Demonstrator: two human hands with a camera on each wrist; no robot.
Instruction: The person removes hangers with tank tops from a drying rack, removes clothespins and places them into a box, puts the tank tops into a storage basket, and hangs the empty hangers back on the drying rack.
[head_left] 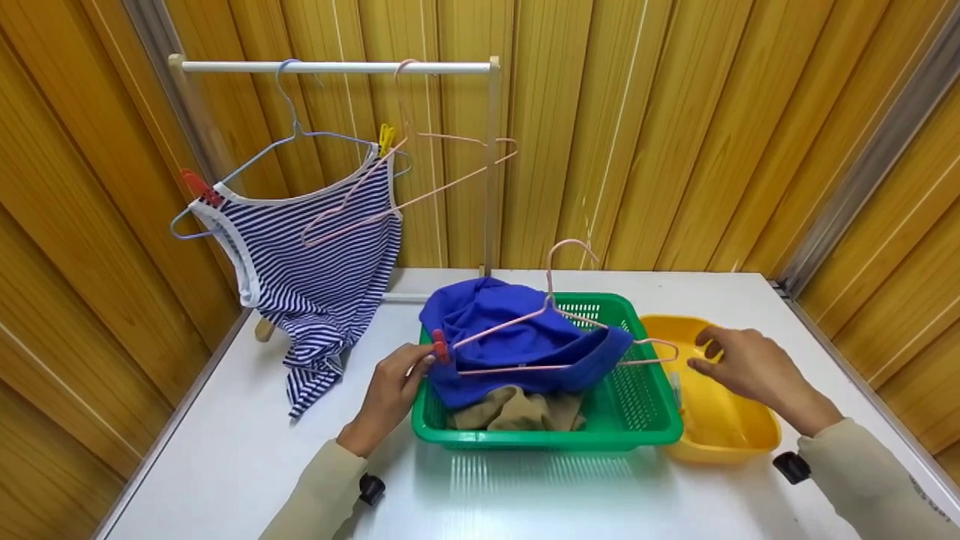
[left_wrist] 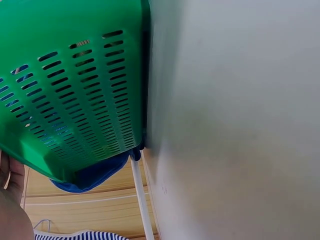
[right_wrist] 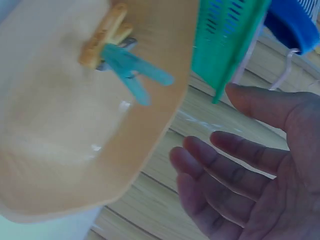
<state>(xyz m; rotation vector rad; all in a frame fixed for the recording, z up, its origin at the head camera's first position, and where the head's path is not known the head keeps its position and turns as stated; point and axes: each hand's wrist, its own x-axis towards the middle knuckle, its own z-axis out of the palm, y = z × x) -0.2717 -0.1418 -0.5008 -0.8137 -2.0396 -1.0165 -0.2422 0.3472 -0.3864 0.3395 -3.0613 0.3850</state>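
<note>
A blue garment (head_left: 495,322) lies over the green basket (head_left: 555,437), draped on a pink hanger (head_left: 574,313). At the hanger's left end a red clothespin (head_left: 440,346) clips the cloth. My left hand (head_left: 394,382) pinches the hanger's left end with the cloth, beside that pin. Over the yellow basin (head_left: 750,448), my right hand (head_left: 754,367) hovers with loosely bent fingers and nothing between them. Inside the basin are a teal clothespin (right_wrist: 131,70) and a yellow clothespin (right_wrist: 102,40). Khaki cloth (head_left: 517,411) sits below the blue garment.
Behind, on the left, stands a rack with a white rail (head_left: 345,67). From it hang a striped tank top (head_left: 307,255), pinned by a red and a yellow clothespin to a blue hanger (head_left: 262,154), and a bare pink hanger (head_left: 450,184). Wood-patterned walls (head_left: 675,150) enclose the white table (head_left: 225,450).
</note>
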